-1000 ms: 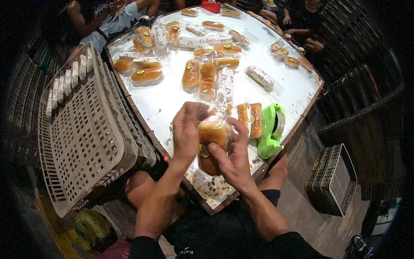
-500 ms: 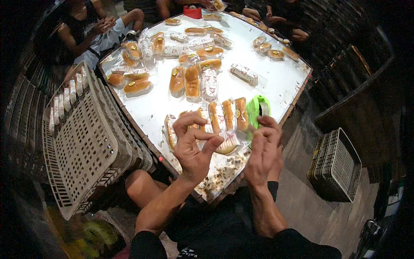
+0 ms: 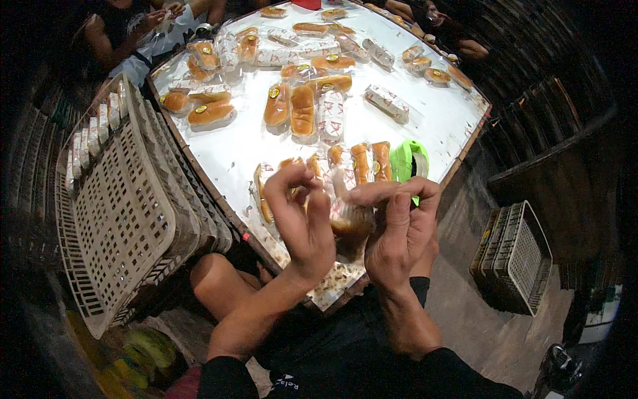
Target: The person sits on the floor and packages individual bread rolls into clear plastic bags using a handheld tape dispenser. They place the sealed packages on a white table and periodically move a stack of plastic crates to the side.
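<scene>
In front of me, a bread roll in a clear plastic bag (image 3: 352, 224) hangs between my two hands, blurred by motion. My left hand (image 3: 302, 229) is closed at its left side, fingers curled toward the thumb. On its right side my right hand (image 3: 402, 243) is closed too, with the index finger reaching across the top of the bag and the thumb upright. Just beyond my right hand stands a green tape dispenser (image 3: 403, 159). A row of bagged bread rolls (image 3: 361, 164) lies behind my hands, partly hidden by them.
More bagged rolls (image 3: 302, 110) are scattered over the white table (image 3: 425, 143), some showing white printed wrapping. Stacked plastic crates (image 3: 126, 206) stand at the left; smaller crates (image 3: 525, 259) sit on the right floor. Other people sit along the far edge near a red object (image 3: 306, 4).
My hands have come closer together around the bagged roll. My right index finger now reaches left over it, and its browner side shows. The view has shifted slightly.
</scene>
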Available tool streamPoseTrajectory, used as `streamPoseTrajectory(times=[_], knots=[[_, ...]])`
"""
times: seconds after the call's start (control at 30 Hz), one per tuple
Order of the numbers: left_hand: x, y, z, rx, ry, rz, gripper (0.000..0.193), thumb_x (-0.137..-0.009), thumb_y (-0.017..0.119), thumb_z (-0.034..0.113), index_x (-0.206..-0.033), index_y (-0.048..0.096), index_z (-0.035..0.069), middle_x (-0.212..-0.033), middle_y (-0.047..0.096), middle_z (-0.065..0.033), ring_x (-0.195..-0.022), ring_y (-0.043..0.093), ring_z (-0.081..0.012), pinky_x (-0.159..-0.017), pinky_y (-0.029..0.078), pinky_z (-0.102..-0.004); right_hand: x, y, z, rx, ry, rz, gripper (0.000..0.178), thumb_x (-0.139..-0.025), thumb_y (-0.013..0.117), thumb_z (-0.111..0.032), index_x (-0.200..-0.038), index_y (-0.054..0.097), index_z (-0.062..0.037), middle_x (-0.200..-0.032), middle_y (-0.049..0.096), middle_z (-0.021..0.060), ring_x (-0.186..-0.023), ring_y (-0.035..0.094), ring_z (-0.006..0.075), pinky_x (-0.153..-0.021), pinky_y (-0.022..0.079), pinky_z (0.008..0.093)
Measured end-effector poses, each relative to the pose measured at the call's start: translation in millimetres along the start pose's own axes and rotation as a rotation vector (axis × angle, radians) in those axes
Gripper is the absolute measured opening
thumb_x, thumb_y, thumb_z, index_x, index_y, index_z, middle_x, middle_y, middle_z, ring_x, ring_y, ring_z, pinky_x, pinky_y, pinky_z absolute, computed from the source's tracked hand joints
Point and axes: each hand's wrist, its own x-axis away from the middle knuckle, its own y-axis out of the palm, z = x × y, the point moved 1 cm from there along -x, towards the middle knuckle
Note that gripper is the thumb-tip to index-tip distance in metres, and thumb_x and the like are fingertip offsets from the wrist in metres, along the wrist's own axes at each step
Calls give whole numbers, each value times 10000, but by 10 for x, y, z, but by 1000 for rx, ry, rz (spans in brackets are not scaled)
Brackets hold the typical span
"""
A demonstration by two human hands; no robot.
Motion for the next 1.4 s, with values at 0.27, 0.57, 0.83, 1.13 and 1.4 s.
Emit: streamPoseTrajectory(times=[0.27, 0.57, 0.83, 1.13, 1.4], knots=[[-43, -213, -263, 15, -556, -234, 228, -1021, 572, 201, -944, 634, -4, -796, 583, -2, -767, 506, -85, -708, 442, -269, -185, 148, 351, 544, -130, 125, 276, -1009, 485, -54, -1274, 468, 22, -1220, 594, 160, -1056, 585, 187, -953, 465, 321], [-131, -123, -390, -61, -370, -140, 252, -981, 635, 186, -845, 610, -25, -795, 550, -56, -795, 565, -138, -710, 469, -271, -196, 47, 344, 968, -128, -277, 336, -878, 685, -66, -1199, 604, -5, -1057, 608, 152, -933, 603, 271, -833, 479, 360], [-146, -151, -435, -274, -162, -392, 300, -939, 699, 256, -827, 583, 3, -860, 528, -71, -762, 501, -142, -669, 428, -283, -99, -162, 242, 1114, -291, -212, 233, -803, 716, -36, -1020, 630, -38, -1007, 560, 116, -953, 540, 317, -868, 415, 441], [180, -75, -336, 13, -517, -157, 220, -927, 660, 99, -880, 452, 47, -936, 462, -31, -835, 440, -109, -790, 421, -261, -10, -183, 465, 244, 171, 107, 330, -944, 592, -53, -1237, 440, -48, -1135, 517, 65, -1043, 497, 140, -938, 425, 320], [182, -65, -387, 88, -561, -229, 240, -916, 599, 11, -1020, 389, 64, -914, 478, -33, -811, 457, -87, -746, 430, -252, 35, -1830, 711, 1254, 435, 181, 515, -948, 585, -426, -1108, 627, 62, -1111, 626, 193, -1004, 602, 310, -914, 453, 417]])
